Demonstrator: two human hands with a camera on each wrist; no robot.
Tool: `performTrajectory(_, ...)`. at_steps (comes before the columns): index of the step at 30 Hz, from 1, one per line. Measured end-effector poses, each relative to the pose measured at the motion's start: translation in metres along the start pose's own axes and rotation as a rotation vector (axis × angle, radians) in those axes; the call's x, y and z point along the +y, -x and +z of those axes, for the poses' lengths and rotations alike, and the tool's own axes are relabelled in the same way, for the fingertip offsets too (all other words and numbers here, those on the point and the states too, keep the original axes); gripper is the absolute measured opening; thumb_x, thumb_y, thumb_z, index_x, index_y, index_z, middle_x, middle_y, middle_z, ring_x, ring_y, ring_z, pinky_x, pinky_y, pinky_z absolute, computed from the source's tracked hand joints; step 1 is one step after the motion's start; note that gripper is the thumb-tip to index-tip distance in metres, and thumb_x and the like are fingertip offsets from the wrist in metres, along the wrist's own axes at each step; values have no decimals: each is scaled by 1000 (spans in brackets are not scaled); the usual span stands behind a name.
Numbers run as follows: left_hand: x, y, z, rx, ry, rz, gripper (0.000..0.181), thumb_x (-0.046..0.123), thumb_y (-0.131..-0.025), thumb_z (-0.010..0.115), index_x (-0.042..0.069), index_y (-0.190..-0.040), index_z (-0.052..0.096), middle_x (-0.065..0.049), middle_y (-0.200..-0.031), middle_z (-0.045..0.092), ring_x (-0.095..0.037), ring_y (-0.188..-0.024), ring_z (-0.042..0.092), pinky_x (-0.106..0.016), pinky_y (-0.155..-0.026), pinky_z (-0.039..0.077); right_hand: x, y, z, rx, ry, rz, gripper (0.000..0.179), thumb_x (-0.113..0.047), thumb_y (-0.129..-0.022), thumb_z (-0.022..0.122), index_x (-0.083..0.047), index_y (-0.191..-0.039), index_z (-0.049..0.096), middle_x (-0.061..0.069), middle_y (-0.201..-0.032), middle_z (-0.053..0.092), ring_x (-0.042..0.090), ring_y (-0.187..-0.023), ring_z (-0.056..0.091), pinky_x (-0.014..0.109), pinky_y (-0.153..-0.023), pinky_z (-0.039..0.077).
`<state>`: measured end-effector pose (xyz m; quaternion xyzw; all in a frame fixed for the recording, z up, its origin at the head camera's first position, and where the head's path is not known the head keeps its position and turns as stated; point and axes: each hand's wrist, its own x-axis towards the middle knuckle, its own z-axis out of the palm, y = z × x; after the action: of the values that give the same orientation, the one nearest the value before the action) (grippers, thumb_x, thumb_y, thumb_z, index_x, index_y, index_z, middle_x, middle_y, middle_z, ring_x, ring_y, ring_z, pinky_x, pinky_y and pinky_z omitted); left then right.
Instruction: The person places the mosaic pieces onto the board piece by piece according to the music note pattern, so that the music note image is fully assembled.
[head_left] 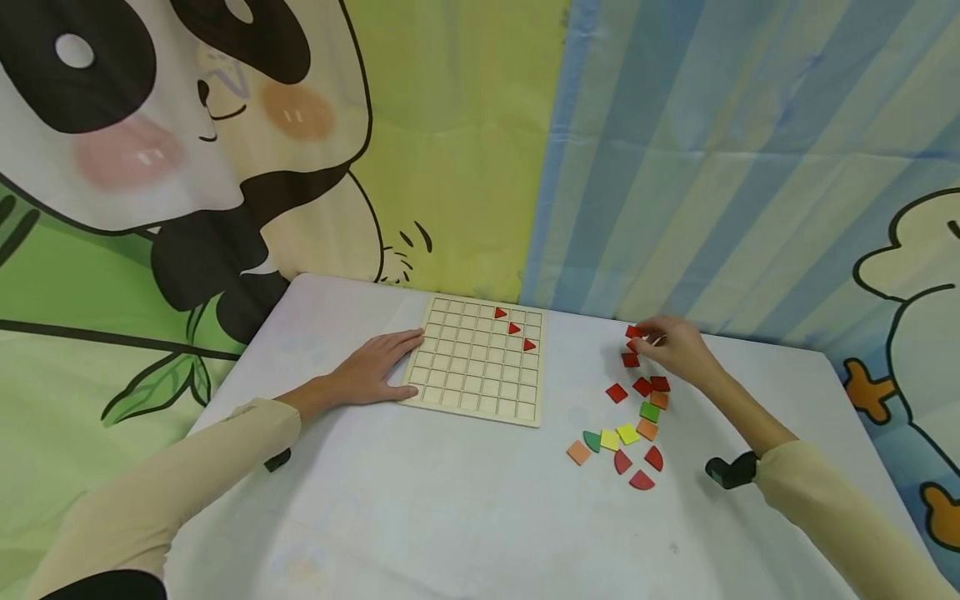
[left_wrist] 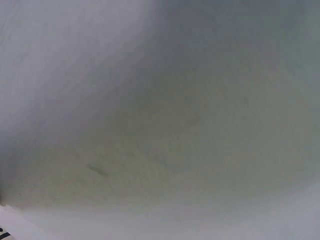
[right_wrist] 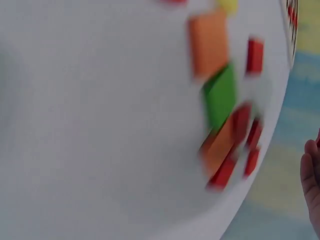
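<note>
A light wooden grid board (head_left: 470, 360) lies on the white table, with three red triangles (head_left: 513, 328) in a diagonal line near its upper right. Along the board's left edge rests my left hand (head_left: 367, 367), fingers straight and thumb at the lower corner. On the right, my right hand (head_left: 678, 350) pinches a small red tile (head_left: 633, 345) between thumb and fingertips; its shape is partly hidden. Red square tiles (head_left: 630, 360) lie around those fingertips. The right wrist view catches the right hand (right_wrist: 312, 182) at its edge. Only blurred pale surfaces appear in the left wrist view.
Below the right hand are orange squares (head_left: 578, 452), a green tile (head_left: 649, 411), yellow squares (head_left: 627, 433), a dark green quarter-circle (head_left: 592, 441) and red quarter-circles (head_left: 642, 480). A printed curtain (head_left: 465, 167) hangs behind the table (head_left: 420, 500).
</note>
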<state>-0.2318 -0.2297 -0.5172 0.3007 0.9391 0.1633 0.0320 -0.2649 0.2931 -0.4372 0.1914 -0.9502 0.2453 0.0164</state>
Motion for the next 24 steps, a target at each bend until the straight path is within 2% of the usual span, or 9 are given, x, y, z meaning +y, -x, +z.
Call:
performTrajectory(3, 0, 1, -1, 6, 7, 4, 94, 66, -84, 58, 19, -156, 20, 2, -163, 19, -24, -149, 23, -52, -117, 23, -35, -12, 12, -18, -34, -104, 26, -14, -87, 69, 0, -109, 69, 14, -98, 67, 24, -83, 63, 26, -69, 54)
performTrajectory(6, -1, 1, -1, 13, -3, 8, 94, 67, -84, 57, 19, -156, 21, 1, -163, 20, -25, -148, 24, -52, -117, 24, -70, -28, 24, -49, -69, -193, 27, -14, -88, 68, 0, -111, 70, 14, -98, 65, 24, -84, 64, 31, -71, 56)
performTrajectory(11, -2, 0, -1, 17, -12, 14, 93, 68, -85, 55, 20, -156, 21, 2, -163, 20, -25, -148, 25, -52, -116, 25, -112, -67, 42, -87, -35, -274, 32, -18, -92, 65, 1, -117, 69, 18, -104, 65, 27, -89, 66, 38, -74, 56)
performTrajectory(18, 0, -1, -4, 8, 11, 6, 93, 68, -84, 56, 20, -156, 21, 2, -163, 20, -24, -148, 24, -52, -117, 24, -137, -120, 68, -195, 90, -309, 31, -19, -93, 65, 0, -117, 70, 18, -107, 65, 28, -88, 62, 38, -72, 52)
performTrajectory(24, 0, 0, -1, 14, -7, 15, 93, 68, -84, 56, 19, -156, 22, -1, -162, 22, -27, -147, 26, -54, -116, 25, -145, -144, 85, -284, 177, -314, 27, -20, -94, 63, -4, -114, 72, 16, -106, 66, 27, -91, 62, 36, -74, 53)
